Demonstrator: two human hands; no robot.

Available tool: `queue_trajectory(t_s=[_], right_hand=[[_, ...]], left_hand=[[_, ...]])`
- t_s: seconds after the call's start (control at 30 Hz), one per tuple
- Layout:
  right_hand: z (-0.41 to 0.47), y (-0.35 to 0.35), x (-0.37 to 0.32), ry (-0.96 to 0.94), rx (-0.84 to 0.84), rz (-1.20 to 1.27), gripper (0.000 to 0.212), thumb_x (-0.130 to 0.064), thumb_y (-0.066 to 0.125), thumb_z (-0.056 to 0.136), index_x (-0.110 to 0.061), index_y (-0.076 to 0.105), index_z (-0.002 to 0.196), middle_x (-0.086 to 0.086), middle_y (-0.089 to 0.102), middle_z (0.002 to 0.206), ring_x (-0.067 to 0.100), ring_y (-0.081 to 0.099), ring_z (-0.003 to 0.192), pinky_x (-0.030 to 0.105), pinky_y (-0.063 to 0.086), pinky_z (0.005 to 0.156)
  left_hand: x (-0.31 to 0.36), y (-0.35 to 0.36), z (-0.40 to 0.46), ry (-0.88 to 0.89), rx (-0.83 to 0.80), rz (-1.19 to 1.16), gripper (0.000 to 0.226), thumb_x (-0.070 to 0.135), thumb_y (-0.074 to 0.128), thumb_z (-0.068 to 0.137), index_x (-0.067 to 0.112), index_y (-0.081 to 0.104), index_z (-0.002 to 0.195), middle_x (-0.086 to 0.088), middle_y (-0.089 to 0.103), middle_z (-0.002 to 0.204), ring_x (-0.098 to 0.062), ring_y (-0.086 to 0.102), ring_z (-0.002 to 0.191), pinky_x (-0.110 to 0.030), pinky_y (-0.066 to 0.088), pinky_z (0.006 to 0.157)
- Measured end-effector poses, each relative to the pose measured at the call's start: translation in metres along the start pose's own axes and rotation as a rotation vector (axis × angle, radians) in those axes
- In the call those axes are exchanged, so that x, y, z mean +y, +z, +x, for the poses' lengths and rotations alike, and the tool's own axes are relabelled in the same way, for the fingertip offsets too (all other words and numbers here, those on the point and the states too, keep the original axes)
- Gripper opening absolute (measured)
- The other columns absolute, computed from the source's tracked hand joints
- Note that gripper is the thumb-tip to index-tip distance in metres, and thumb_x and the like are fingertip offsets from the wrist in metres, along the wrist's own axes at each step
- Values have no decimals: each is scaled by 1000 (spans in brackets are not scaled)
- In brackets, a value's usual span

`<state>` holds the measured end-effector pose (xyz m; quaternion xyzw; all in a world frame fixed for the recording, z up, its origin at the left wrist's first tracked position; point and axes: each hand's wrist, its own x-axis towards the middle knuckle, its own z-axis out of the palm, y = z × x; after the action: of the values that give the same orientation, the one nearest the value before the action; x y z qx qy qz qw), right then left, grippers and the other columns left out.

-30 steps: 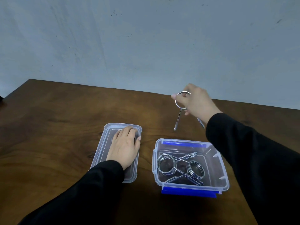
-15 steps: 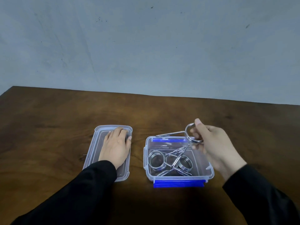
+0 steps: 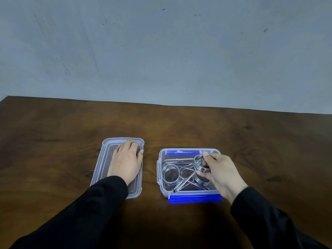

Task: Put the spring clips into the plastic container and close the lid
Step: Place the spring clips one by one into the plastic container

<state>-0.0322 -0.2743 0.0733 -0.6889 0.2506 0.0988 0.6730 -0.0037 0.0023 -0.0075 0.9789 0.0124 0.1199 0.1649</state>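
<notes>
Dark wooden table (image 3: pixel 53 133) against a plain grey wall (image 3: pixel 161 51). Plastic container (image 3: pixel 160 178) sits open in front of me, two spring clips (image 3: pixel 171 173) already lying crossed inside. My right hand (image 3: pixel 221 172) pinches the coil of a third clip (image 3: pixel 200 163) between thumb and fingers, low inside the rim. My left hand (image 3: pixel 126 161) rests flat, fingers together, on the lid (image 3: pixel 100 169), just left of the container. Step in hand: depositing the clip. Next, I judge: release it, check that nothing protrudes, then lift the lid across and press its edges down.
</notes>
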Motion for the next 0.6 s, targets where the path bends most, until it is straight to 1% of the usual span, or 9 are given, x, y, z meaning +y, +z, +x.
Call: queue_trajectory(t_s=[0.07,0.13,0.2,0.27,0.33,0.4,0.47,0.53,0.6], right_hand=[[3,0,0,13,0,25,27,-17,54,104,6,67,99,18,53,93,27,59,89,34,63,63],[4,1,-1,16,-18,4,27,-15,52,105,8,65,101,20,54,94,28,59,90,35,64,62],[4,-1,-1,2,-46,-75,27,-13,52,105,10,64,103,20,53,90,26,58,84,36,65,63],[3,-4,0,-32,-76,-200,23,-12,52,105,5,67,102,16,57,85,21,59,76,38,65,67],[2,-8,-1,-106,-65,-439,20,-16,53,104,-8,71,99,10,66,85,18,67,68,32,65,65],[2,-13,0,-217,-42,-760,21,-21,54,104,-14,71,93,4,72,84,15,72,59,22,56,54],[2,-15,1,-302,-35,-1025,22,-22,55,103,-15,70,89,2,74,83,14,72,62,20,51,50],[3,-15,3,-376,-43,-1258,20,-22,59,101,-15,70,87,2,73,82,14,70,70,19,50,53],[5,-12,5,-415,-43,-1367,19,-25,60,101,-16,69,87,1,68,79,15,66,72,18,48,56]], left_hand=[[1,-1,0,-1,1,1,21,33,44,101,21,60,108,0,61,123,-21,54,113,-42,40,104],[2,-2,0,-3,-2,1,22,32,45,101,20,61,109,-1,61,124,-21,54,114,-42,40,106],[2,-2,0,-6,-3,6,22,33,45,101,20,61,109,-1,61,124,-20,54,115,-41,39,106],[2,-3,0,-3,-3,8,23,33,44,101,21,62,110,0,61,124,-20,54,115,-41,39,106],[2,-3,0,-6,-7,6,24,33,44,101,21,62,111,0,61,125,-20,54,116,-41,38,107],[2,-3,0,-9,-10,9,24,33,44,101,21,62,112,0,60,126,-20,53,117,-41,38,108],[2,-3,0,-9,-15,11,25,34,43,101,21,61,112,0,60,127,-20,53,118,-41,37,108],[2,-3,0,-8,-18,11,25,34,43,101,21,61,112,-1,60,127,-20,53,118,-41,37,108],[3,-3,1,-9,-20,7,25,34,43,101,21,62,112,-1,60,127,-20,54,118,-41,38,108]])
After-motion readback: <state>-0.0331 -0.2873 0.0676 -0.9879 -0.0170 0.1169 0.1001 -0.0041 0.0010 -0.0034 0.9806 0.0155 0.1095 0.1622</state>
